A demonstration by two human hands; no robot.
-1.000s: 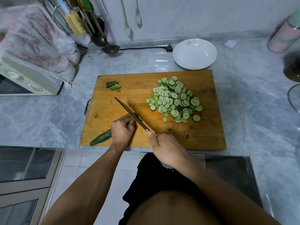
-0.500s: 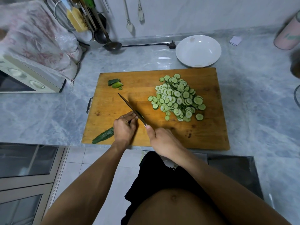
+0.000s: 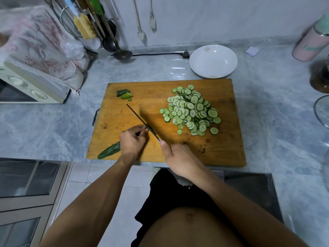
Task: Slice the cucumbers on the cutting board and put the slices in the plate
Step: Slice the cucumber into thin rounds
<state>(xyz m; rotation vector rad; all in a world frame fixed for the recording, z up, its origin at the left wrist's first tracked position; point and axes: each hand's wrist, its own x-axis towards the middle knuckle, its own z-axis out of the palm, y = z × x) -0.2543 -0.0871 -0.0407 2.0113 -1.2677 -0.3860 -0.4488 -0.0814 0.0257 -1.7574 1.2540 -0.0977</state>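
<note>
Your left hand [image 3: 132, 141] curls over the cucumber [image 3: 109, 150] to pin it on the board [image 3: 222, 150] while your right hand [image 3: 179, 157] grips the knife [image 3: 142, 121] against its knuckles, slices [image 3: 191, 111] piled aside, plate [image 3: 213, 61] empty

knife [image 3: 142, 122] blade sitting closer against left hand [image 3: 132, 140] knuckles, cucumber [image 3: 110, 150] barely shorter

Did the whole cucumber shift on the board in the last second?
No. The cucumber has its dark tip by the near-left corner of the cutting board, as before.
</note>
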